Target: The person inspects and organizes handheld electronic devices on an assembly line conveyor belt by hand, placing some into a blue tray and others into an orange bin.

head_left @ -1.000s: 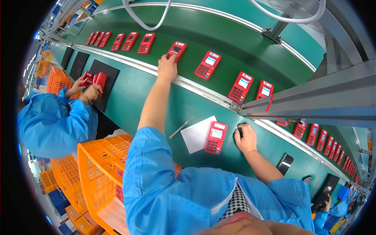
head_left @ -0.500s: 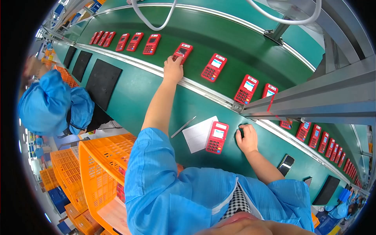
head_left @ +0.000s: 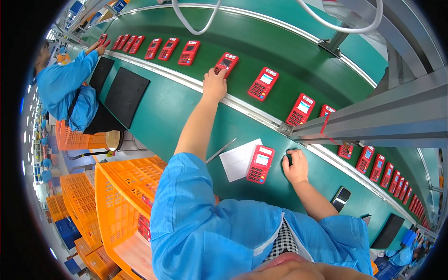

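Observation:
On the green belt, my left hand [head_left: 215,85] reaches out and grips the lower end of a red card payment terminal [head_left: 227,61], whose screen is dark. Another red card payment terminal [head_left: 260,164] with a lit screen lies on the table in front of me, overlapping a white sheet of paper [head_left: 238,161]. A pen [head_left: 221,150] lies left of the sheet. My right hand [head_left: 297,168] rests on the table to the right of that terminal, fingers curled. Something small and dark shows at its fingertips; I cannot make out what.
More red terminals [head_left: 264,84] stand spaced along the belt [head_left: 298,56]. A metal frame [head_left: 373,107] crosses at right. A phone [head_left: 341,199] and black mats [head_left: 125,95] lie on the table. An orange crate [head_left: 112,205] holding terminals stands at left. A co-worker [head_left: 65,102] handles a terminal farther left.
The terminals on the belt have shifted to the right, and my left hand has moved along with the one it grips. The co-worker has turned and now reaches to the belt.

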`<state>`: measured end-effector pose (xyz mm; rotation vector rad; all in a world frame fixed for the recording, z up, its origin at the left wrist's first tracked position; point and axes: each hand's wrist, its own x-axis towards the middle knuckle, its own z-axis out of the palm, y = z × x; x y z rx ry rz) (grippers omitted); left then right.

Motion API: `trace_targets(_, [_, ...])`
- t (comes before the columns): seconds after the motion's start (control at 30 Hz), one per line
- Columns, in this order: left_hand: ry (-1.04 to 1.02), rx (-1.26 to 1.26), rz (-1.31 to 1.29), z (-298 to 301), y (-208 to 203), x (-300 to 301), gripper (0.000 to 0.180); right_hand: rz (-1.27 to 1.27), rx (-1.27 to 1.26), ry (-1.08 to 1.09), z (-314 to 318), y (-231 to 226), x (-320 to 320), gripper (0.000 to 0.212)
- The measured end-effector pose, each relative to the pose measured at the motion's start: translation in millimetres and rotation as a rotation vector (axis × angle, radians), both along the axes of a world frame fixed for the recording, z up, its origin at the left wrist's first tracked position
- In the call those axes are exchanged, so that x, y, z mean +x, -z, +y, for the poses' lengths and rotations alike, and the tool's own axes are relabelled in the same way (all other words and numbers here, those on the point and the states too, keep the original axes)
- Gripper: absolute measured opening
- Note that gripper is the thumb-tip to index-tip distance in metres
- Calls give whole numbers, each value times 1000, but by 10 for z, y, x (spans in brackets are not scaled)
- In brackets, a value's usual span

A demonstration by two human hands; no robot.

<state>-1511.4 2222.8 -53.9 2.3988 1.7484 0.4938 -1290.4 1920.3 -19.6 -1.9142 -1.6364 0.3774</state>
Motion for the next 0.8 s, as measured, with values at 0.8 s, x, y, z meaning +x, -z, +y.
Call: trace_targets(0.8, [-412, 126, -24, 891, 39, -795, 36, -1, -20, -10, 90, 130, -123, 18])
